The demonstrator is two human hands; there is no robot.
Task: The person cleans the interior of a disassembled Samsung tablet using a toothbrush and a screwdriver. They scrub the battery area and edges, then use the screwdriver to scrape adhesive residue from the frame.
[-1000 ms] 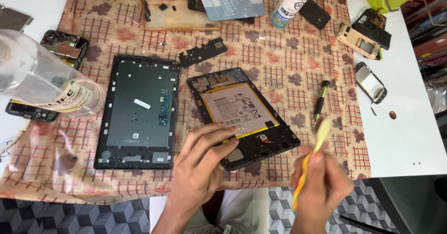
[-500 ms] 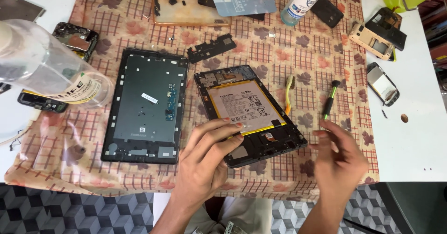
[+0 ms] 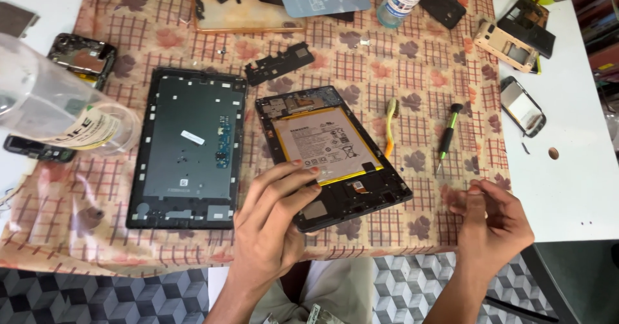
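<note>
left hand [image 3: 274, 217] covering opened tablet's [image 3: 332, 153] near corner, plastic bottle [image 3: 55, 108] cut off left

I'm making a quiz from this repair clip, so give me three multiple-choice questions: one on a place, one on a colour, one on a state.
1. Where does the yellow toothbrush lie?
A. right of the opened black tablet
B. on the dark grey back cover
C. on the white table

2. What colour is the small screwdriver handle?
A. red
B. green and black
C. blue

3. What is the right hand doing?
A. gripping the screwdriver
B. pressing the battery
C. holding no tool, off the tablet

Answers: 1 A, the brush lies on the checked cloth beside the tablet's right edge. 2 B, green shaft under a black cap. 3 C, it hangs empty right of the tablet while the left hand rests on it.
</note>
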